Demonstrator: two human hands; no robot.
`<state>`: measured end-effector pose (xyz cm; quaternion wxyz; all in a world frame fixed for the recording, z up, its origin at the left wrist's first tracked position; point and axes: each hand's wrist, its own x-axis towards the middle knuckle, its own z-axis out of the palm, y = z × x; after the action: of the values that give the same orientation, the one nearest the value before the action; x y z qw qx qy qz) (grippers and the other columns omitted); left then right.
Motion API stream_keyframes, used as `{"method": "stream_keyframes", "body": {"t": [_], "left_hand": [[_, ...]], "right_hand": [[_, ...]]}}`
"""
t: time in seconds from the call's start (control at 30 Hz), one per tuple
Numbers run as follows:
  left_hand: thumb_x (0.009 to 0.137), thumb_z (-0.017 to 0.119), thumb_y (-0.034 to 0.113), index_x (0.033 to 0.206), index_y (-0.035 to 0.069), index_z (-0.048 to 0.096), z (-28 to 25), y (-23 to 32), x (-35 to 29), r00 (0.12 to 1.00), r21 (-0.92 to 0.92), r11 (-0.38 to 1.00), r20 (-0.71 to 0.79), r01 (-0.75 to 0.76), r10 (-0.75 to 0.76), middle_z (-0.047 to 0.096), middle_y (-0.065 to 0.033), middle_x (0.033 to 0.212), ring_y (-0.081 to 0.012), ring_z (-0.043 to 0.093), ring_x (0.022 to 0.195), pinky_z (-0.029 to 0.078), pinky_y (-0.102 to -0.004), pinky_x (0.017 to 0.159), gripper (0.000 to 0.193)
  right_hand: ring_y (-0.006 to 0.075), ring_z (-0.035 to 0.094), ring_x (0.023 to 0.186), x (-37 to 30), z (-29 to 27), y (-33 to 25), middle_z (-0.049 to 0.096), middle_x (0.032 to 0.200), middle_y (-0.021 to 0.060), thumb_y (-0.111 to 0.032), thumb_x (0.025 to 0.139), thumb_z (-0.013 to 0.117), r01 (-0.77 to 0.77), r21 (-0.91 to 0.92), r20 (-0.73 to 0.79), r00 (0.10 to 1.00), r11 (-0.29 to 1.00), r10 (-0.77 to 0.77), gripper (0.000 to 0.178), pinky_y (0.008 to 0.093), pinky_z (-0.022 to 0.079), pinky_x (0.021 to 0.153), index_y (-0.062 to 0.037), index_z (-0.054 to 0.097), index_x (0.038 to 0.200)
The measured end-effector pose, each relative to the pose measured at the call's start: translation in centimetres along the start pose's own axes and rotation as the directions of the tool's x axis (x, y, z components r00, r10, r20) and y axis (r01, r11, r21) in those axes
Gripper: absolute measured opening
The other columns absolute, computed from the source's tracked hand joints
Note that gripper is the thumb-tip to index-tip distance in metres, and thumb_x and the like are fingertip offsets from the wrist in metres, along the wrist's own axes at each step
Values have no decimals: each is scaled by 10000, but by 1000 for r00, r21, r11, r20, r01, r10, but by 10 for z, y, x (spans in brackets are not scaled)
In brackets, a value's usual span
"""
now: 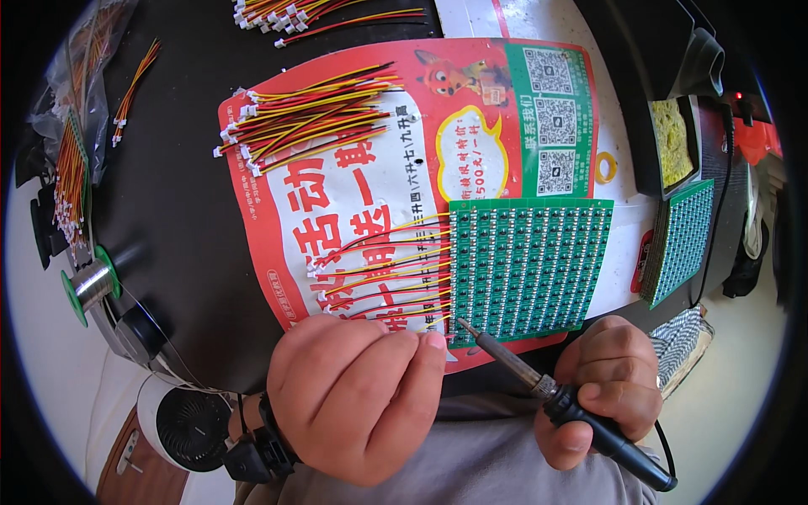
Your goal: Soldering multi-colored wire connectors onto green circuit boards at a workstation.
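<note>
My right hand [613,391] grips a soldering iron [581,412] by its black handle. The iron's tip reaches the lower left corner of a green circuit board panel [530,269], which is covered in rows of small components. Thin red, yellow and black wires [387,268] with white plugs run left from the panel's left edge. Beside that corner, my left hand [358,391] is closed, thumb and forefinger pinched on a wire at the edge. Its palm side and most of the wire are hidden.
Bundled wires [311,114] lie on a red printed sheet [261,244], with more [311,13] behind. At left are a solder spool [91,284] and bagged wires [71,185]. At right are stacked panels [682,240], a yellow sponge [672,143] and a tape ring [605,167].
</note>
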<state>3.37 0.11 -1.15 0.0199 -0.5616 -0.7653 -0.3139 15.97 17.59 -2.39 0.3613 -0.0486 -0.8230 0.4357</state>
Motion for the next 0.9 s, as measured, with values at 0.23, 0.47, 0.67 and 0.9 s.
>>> {"method": "stream_keyframes", "body": {"t": [0.23, 0.47, 0.67, 0.9], "left_hand": [[683, 722, -71, 952, -30, 716, -1, -2, 1, 999, -5, 1000, 35, -2, 2, 621, -106, 852, -237, 595, 690, 459, -353, 550, 273], [682, 725, -70, 951, -34, 716, 1, -2, 1, 999, -15, 1000, 33, 5, -5, 620, -109, 846, -239, 593, 689, 459, -345, 547, 271], [682, 724, -70, 947, -34, 717, 0, -3, -1, 999, -9, 1000, 40, 11, -11, 619, -107, 839, -239, 593, 693, 458, -344, 549, 268], [680, 731, -63, 932, -32, 717, 1, -1, 2, 999, -11, 1000, 31, 9, -8, 622, -105, 835, -235, 589, 685, 456, -344, 547, 254]], "right_hand": [[117, 410, 509, 3, -5, 0, 424, 592, -8, -351, 877, 678, 7, 18, 62, 998, 1000, -9, 339, 272, 278, 419, -51, 518, 881], [115, 428, 506, 4, 0, 2, 430, 596, -5, -358, 886, 678, 36, -3, 39, 999, 999, -36, 355, 257, 292, 396, -43, 516, 893], [112, 431, 502, 4, -12, 2, 434, 600, -3, -366, 895, 676, 7, 37, 162, 987, 999, -13, 364, 253, 301, 387, -41, 514, 899], [115, 427, 500, 4, 1, -1, 432, 599, -3, -362, 898, 668, 1, -22, 29, 1000, 1000, -1, 350, 263, 301, 404, -54, 502, 882]]}}
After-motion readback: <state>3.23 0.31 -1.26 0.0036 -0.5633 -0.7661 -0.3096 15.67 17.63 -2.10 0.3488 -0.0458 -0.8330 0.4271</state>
